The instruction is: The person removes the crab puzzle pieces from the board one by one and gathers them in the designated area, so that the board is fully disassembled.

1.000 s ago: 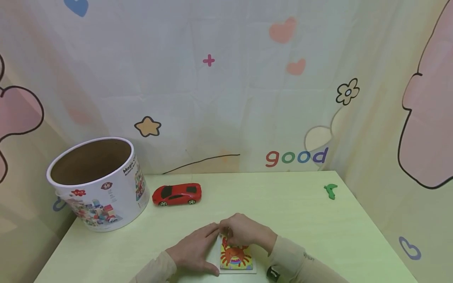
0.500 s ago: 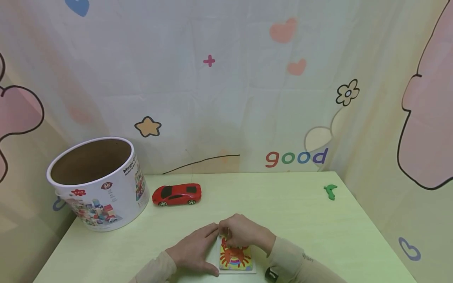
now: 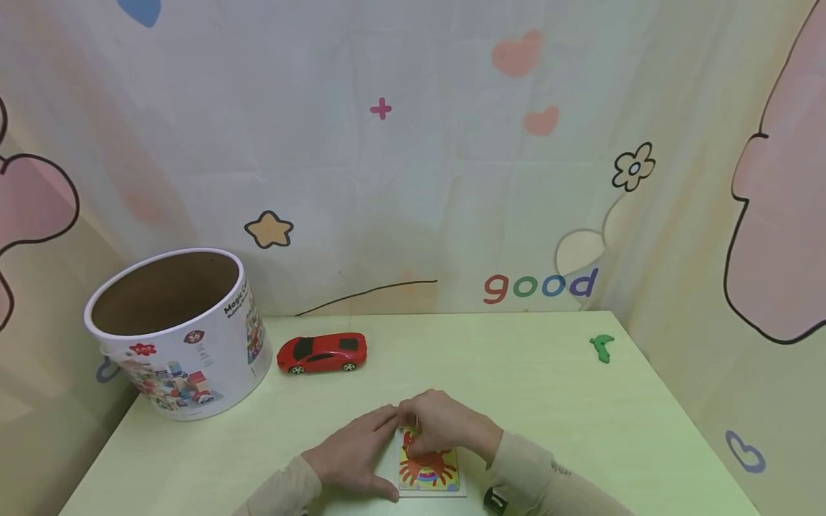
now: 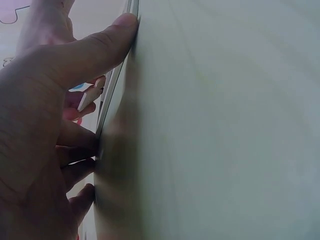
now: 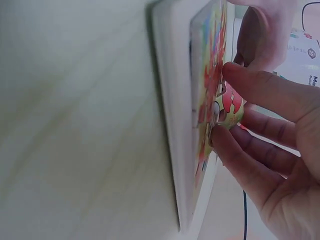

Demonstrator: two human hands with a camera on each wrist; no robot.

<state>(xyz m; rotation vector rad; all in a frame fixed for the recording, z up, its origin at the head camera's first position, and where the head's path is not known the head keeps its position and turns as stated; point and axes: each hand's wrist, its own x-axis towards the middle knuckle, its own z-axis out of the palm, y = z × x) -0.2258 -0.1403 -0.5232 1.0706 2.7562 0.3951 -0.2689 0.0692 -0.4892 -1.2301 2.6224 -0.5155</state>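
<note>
A jigsaw puzzle [image 3: 429, 473] with a red crab on yellow lies in a white tray [image 3: 462, 494] at the table's front. My left hand [image 3: 357, 451] lies along the tray's left side, fingers extended, thumb near its lower left corner. My right hand [image 3: 445, 423] is over the puzzle's upper left part. Between its thumb and fingers it pinches a puzzle piece [image 5: 232, 102], yellow and red, which stands tilted up from the picture in the right wrist view. The pale edge of that piece [image 4: 90, 97] shows in the left wrist view. Much of the puzzle's top is hidden by my right hand.
A large white toy bucket [image 3: 193, 369] with printed blocks stands at the left. A red toy car [image 3: 323, 353] sits behind my hands. Toward the back right lies a small green toy [image 3: 603, 348]. Printed cloth hangs behind the table [image 3: 516, 373].
My right thumb has shifted slightly down over the crab, covering more of its left side. The left hand stays in place, and nothing else on the table has moved.
</note>
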